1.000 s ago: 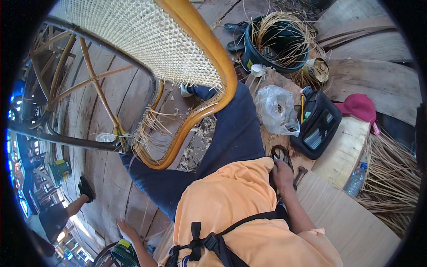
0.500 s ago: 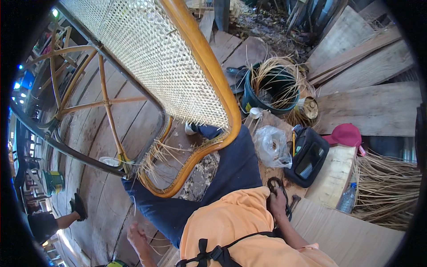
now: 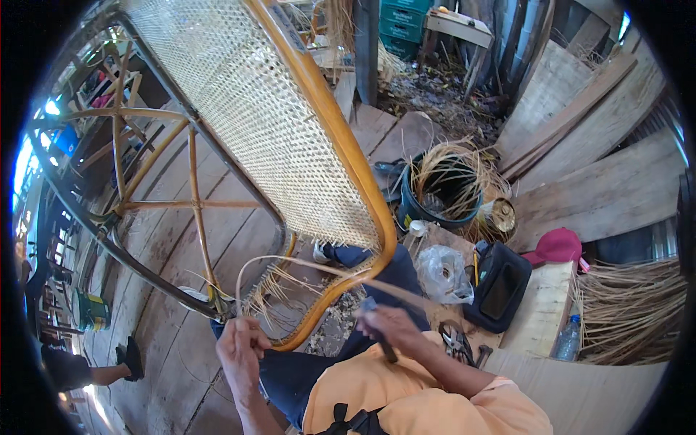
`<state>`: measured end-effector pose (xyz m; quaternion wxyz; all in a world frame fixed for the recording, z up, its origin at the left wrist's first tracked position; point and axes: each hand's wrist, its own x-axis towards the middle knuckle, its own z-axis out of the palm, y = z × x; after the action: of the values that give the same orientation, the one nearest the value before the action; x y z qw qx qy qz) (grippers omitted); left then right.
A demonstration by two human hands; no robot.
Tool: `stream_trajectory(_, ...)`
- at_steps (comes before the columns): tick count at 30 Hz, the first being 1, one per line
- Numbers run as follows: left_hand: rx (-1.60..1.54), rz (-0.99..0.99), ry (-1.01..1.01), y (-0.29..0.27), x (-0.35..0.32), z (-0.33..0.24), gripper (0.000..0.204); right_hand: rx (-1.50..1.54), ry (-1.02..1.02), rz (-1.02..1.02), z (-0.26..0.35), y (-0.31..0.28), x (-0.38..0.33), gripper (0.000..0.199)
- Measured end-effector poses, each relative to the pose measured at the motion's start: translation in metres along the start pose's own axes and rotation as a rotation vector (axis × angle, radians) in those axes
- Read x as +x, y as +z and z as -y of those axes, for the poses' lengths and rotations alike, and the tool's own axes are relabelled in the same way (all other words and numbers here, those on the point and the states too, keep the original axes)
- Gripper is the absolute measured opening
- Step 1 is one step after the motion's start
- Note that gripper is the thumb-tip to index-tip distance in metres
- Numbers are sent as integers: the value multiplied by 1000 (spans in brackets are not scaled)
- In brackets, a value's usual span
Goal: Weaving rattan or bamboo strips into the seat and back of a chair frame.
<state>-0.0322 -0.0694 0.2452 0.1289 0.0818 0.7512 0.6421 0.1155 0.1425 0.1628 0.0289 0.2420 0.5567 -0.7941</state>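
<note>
My left hand (image 3: 243, 348), fingers pinched, grips a long pale rattan strip (image 3: 290, 259). The strip arches up and over to the right, past my other hand, where it blurs. My right hand (image 3: 395, 328) is closed around a short dark-handled tool (image 3: 386, 351) with a greyish end; blur hides its exact kind. Before me a rattan chair frame (image 3: 380, 210) leans across my legs, its woven cane panel (image 3: 268, 123) largely filled in. Loose cane ends (image 3: 272, 301) stick out at the lower frame, near my left hand.
At my right lie black-handled cutters (image 3: 455, 341), a black case (image 3: 500, 286), a clear plastic bag (image 3: 444, 274), a red cap (image 3: 554, 246) and a rattan bundle (image 3: 631, 312). A bucket of cane strips (image 3: 441, 192) stands beyond. Another person's foot (image 3: 130, 360) is at left.
My right hand has left the cutters and moved inward, holding the dark-handled tool. My left hand has risen towards the frame with the strip. The view has shifted, showing more of the background.
</note>
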Motion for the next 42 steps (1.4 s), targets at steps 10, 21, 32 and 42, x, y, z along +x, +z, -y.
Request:
stream_trajectory(10,-128,253,-518,-20,-19,77,25,-601,-229,279,-38,49,53,31)
stream_trajectory(21,157,94,-202,-36,-34,94,23,-33,336,685,-3,120,71,27)
stream_trajectory(32,-64,76,-432,-60,-78,109,21,-175,317,640,-9,133,94,21)
stream_trajectory(42,-400,120,-566,-79,-75,108,22,-22,407,750,-23,152,90,25)
